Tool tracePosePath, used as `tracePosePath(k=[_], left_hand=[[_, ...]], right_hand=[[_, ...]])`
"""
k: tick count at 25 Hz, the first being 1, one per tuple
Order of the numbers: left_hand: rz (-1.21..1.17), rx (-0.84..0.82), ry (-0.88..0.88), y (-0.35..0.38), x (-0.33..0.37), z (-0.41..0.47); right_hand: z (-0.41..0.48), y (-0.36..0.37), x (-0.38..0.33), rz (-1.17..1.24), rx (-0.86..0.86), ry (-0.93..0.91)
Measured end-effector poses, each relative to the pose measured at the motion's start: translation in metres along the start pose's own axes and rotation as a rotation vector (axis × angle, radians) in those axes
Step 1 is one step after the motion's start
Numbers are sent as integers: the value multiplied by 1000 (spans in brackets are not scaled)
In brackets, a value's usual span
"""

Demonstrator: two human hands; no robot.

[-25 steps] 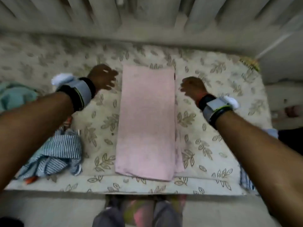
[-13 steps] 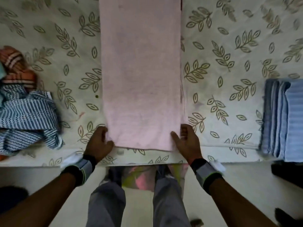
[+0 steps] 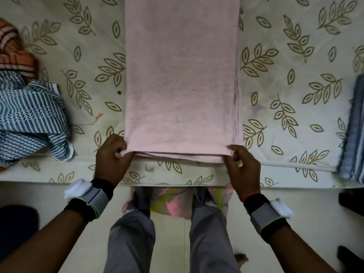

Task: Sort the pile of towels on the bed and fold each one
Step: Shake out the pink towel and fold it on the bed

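Hands pinching pink towel (image 3: pixel 181 75) near corners: left hand (image 3: pixel 112 154), right hand (image 3: pixel 243 166), fingers clamping soft, limp, light cloth.

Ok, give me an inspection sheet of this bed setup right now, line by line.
Surface: bed sheet, cream with a leaf print, flat.
Job's things: pink towel, folded into a long strip, near end at the bed edge.
Clutter: unfolded blue patterned towel and orange striped cloth at left; folded blue stack at right.
Grips: left hand and right hand each pinch a near corner of the pink towel.
Cables: nothing seen.
Surroundings: pale floor, the person's grey trousers, wrist bands.
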State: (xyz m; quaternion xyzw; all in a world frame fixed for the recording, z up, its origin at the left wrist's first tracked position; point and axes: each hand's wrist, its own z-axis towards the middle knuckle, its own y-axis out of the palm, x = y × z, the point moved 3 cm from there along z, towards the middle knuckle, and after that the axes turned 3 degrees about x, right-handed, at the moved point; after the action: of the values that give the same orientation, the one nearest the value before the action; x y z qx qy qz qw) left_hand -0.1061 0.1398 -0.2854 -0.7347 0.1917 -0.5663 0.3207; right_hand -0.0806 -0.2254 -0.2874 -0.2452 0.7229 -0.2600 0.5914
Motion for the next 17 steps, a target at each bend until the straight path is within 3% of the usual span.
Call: tracePosePath(k=[6, 11, 15, 17], left_hand=[[77, 146, -409, -4, 13, -1], [334, -147, -464, 8, 1, -27], [403, -139, -531, 9, 5, -32], [379, -101, -398, 8, 22, -32]], right_hand=[[4, -9, -24, 146, 288, 195], [-21, 7, -4, 243, 213, 371], [-32, 14, 3, 367, 130, 491], [-36, 13, -3, 369, 144, 452]])
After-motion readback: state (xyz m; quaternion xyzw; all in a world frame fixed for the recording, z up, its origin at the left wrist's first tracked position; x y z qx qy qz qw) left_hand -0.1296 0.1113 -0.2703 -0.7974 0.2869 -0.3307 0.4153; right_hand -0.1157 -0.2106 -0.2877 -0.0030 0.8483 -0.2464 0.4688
